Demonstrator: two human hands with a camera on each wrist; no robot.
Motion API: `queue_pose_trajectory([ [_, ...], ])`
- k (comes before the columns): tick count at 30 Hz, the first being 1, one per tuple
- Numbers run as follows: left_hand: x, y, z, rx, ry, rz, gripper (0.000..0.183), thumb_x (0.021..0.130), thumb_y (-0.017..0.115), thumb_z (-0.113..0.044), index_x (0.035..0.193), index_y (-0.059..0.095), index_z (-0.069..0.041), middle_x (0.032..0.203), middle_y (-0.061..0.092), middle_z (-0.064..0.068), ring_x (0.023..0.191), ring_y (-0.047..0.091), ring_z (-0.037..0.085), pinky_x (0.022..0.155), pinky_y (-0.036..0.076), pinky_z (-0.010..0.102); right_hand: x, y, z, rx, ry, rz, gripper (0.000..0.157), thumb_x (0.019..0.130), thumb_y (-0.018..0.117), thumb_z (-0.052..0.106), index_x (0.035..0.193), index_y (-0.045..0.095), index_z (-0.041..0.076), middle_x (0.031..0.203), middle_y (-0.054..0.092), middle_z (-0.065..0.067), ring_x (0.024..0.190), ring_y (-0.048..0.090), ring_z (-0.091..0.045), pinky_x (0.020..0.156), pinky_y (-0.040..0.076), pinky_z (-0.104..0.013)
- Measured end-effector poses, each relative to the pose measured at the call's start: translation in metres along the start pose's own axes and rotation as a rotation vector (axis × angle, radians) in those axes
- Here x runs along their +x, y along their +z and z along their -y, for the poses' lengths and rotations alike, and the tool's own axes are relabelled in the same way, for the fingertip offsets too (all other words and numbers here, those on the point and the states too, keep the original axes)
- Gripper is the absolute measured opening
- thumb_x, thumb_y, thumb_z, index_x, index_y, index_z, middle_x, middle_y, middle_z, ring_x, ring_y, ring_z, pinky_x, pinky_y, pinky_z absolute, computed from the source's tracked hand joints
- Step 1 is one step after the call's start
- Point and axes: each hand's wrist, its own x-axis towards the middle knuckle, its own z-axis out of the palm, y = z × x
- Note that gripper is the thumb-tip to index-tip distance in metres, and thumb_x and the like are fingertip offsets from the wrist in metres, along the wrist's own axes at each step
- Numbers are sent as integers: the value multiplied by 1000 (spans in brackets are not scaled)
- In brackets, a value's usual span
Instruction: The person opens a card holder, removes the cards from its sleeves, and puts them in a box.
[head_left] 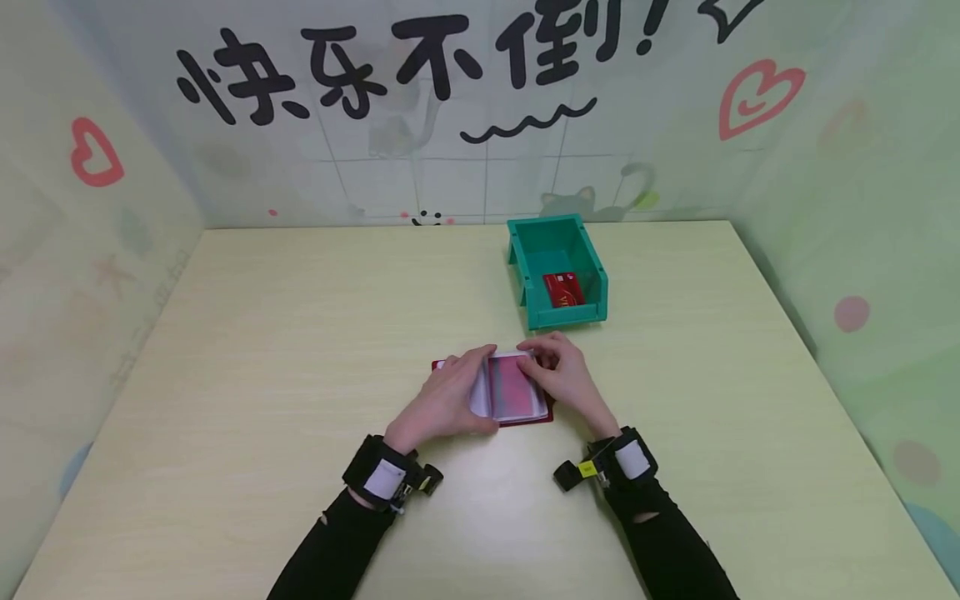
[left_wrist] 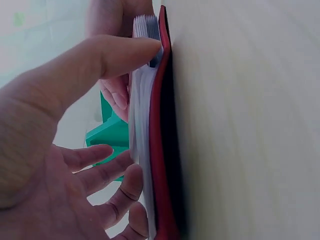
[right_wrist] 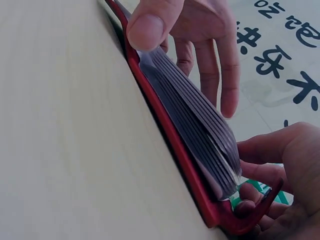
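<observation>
A red-covered card holder [head_left: 525, 422] lies opened out on the table, its stack of clear sleeves fanned in the middle. A pink card [head_left: 512, 387] shows through the top sleeve on the right side. My left hand [head_left: 447, 398] spans the left half and holds it down, its thumb [left_wrist: 130, 54] pressed at the lower edge near the fold. The right hand [head_left: 564, 372] pinches at the upper right of the sleeves with thumb and index finger, the other fingers curled. In the right wrist view the grey sleeve edges [right_wrist: 195, 115] stand slightly apart above the red cover.
A green open-fronted bin [head_left: 567, 317] stands just beyond the card holder, a red card [head_left: 564, 290] with light lettering inside it. The pale wooden table [head_left: 300, 333] is bounded by printed panels [head_left: 247, 183] at the back and both sides.
</observation>
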Motion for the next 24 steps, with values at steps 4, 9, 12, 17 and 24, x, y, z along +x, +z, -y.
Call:
queue_pose_trajectory([
  [4, 0, -2, 1, -32, 1, -4, 107, 69, 91, -27, 156, 31, -9, 151, 49, 10, 117, 50, 30, 93, 49, 46, 0, 2, 0, 36, 6, -24, 23, 93, 71, 12, 113, 72, 2, 98, 52, -17, 82, 47, -19, 67, 37, -22],
  [9, 0, -3, 4, -62, 3, -2, 108, 69, 91, -27, 156, 30, -10, 152, 48, 10, 119, 50, 29, 94, 49, 45, -2, 8, 0, 87, 19, -70, 22, 93, 71, 13, 112, 70, 2, 100, 51, -19, 85, 47, -23, 70, 36, -23],
  [12, 0, -4, 5, -88, 5, 1, 108, 69, 92, -25, 156, 31, -9, 152, 49, 9, 120, 50, 28, 96, 48, 43, -4, 12, 1, 121, 29, -86, 22, 92, 72, 13, 111, 68, 2, 105, 52, -19, 93, 47, -26, 77, 35, -27],
  [17, 1, -6, 6, -123, 5, 14, 106, 70, 91, -25, 156, 30, -7, 151, 49, 9, 121, 50, 27, 96, 49, 41, -6, 14, 5, 159, 33, -112, 19, 93, 71, 14, 104, 68, 0, 109, 55, -19, 106, 44, -29, 89, 35, -35],
  [24, -1, -7, 7, -178, 12, 18, 107, 71, 91, -24, 157, 28, -9, 151, 45, 9, 120, 52, 25, 98, 52, 42, -10, 15, 3, 164, 21, -143, 20, 97, 65, 17, 108, 73, 2, 112, 62, -17, 106, 44, -21, 91, 36, -33],
])
